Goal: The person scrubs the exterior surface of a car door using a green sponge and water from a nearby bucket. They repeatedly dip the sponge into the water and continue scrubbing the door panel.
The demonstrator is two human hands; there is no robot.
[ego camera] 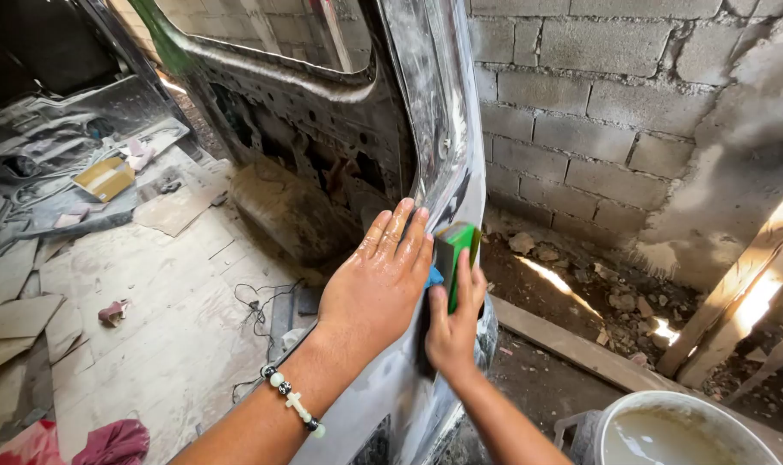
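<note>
**Wet sanding the edge of a bare car door.**

The right hand (454, 331) is closing its fingers around a green sanding block (457, 258) with a scrap of blue cloth (434, 277) tucked beneath it, pressing both against the rear edge of the grey car door (426, 129). The left hand (381, 280) is lying flat and open just beside the grip, palm on the wet, glossy metal, holding nothing. Below the grip a white bucket (667, 413) of cloudy water is standing. In my judgement, the slick panel and wet skin are making a slip likely: the block could skid off the narrow, curved edge, or fingers could scrape the sheet-metal rim. Rough concrete blocks (598, 103) are rising behind.
</note>
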